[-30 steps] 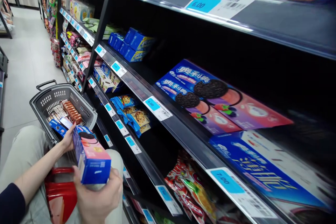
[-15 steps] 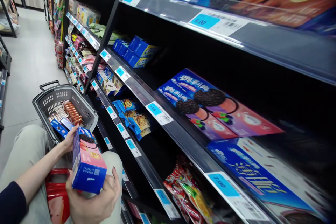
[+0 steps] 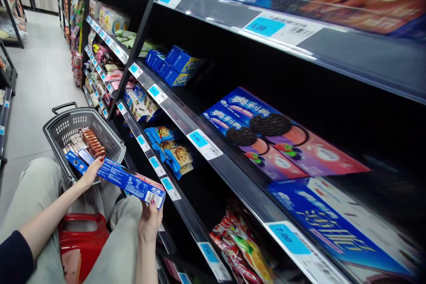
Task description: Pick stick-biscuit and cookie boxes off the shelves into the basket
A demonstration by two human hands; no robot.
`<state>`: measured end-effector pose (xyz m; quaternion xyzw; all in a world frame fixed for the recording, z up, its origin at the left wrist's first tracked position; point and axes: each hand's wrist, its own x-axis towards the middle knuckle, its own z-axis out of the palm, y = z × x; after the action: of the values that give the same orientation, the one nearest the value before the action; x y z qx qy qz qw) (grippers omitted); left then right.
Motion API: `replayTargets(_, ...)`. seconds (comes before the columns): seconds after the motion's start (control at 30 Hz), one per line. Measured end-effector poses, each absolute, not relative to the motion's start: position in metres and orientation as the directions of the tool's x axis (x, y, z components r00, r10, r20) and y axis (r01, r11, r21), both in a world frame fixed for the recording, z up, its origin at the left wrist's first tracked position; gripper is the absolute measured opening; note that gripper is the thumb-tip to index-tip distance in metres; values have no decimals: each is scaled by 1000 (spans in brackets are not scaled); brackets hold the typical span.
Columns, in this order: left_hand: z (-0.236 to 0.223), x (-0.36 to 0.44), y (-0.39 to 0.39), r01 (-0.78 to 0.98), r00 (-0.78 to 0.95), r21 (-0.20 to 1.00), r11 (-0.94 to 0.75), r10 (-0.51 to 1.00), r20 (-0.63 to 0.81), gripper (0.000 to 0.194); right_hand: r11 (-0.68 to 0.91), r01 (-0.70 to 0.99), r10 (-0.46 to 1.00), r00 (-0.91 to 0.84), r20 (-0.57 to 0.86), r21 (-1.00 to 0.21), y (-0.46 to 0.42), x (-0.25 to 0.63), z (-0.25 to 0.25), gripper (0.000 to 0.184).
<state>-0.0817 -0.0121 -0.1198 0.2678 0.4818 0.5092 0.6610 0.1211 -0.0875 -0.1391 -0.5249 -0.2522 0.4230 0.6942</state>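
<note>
Between my hands is a long blue and pink cookie box (image 3: pixel 131 182), tilted so a printed side and a barcode end show. My left hand (image 3: pixel 89 174) is closed on its far left end, just above the near rim of a grey shopping basket (image 3: pixel 115 142). My right hand (image 3: pixel 151 222) supports the near right end, thumb by the barcode and fingers partly hidden underneath. Inside the basket lie several brown-wrapped packs (image 3: pixel 93 142), pale sticks or packs (image 3: pixel 76 142) and a blue package (image 3: pixel 73 160).
Shelves rise on my right, with pink and blue cookie boxes (image 3: pixel 253 133), a large blue and white box (image 3: pixel 329 226) and bagged snacks (image 3: pixel 239 244). A price-label rail (image 3: pixel 204 144) juts out near me. A red plastic object (image 3: pixel 83 248) sits between my knees. The aisle floor (image 3: pixel 36 80) runs ahead.
The cookie box has turned from end-on to lying crosswise, its right end swinging right toward the shelf. My right hand has moved right and now holds that end.
</note>
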Motion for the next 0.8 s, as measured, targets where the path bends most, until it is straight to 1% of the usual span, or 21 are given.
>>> replayTargets(0.07,-121,-81,-12,-342,21,885,317,944,-330,54,39,-412,853,488,-184,-910,-85,124,-151,51)
replayTargets(0.13,-123,-82,-10,-279,19,911,303,951,-310,58,-12,-455,869,437,-235,-890,-86,127,-154,54)
replayTargets(0.2,-125,-83,-9,-224,9,934,278,959,-284,59,-55,-437,898,371,-236,-898,-89,134,-151,56)
replayTargets(0.23,-125,-84,-9,-197,2,946,259,965,-263,58,-76,-401,913,339,-225,-913,-91,141,-150,55)
replayTargets(0.3,-124,-85,-10,-137,-7,970,203,979,-206,55,-136,-266,943,262,-207,-954,-95,161,-150,54)
replayTargets(0.37,-121,-84,-12,-72,5,988,139,990,-139,50,-199,-57,966,158,-205,-978,-98,185,-156,54)
replayTargets(0.47,-116,-81,-14,14,56,997,72,996,-73,45,-229,228,970,-34,-242,-946,-97,215,-169,57)
replayTargets(0.5,-115,-80,-14,36,69,997,62,996,-65,44,-224,285,963,-84,-257,-932,-95,221,-172,57)
replayTargets(0.57,-115,-81,-13,75,51,995,64,996,-68,41,-212,344,949,-151,-276,-915,-85,221,-172,56)
replayTargets(0.63,-116,-84,-10,114,-82,988,108,992,-99,40,-195,393,941,-182,-284,-899,-68,207,-166,52)
replayTargets(0.7,-117,-90,-4,126,-300,976,179,944,-135,48,-166,530,942,-163,-292,-832,-43,179,-160,48)
replayTargets(0.73,-118,-94,-1,113,-403,972,206,904,-145,53,-150,619,945,-139,-296,-771,-27,161,-160,46)
replayTargets(0.77,-118,-98,2,88,-485,972,219,862,-150,57,-138,721,948,-103,-302,-679,-11,141,-163,44)
replayTargets(0.8,-119,-102,5,51,-543,975,217,825,-155,57,-133,775,947,-84,-310,-618,5,120,-168,44)
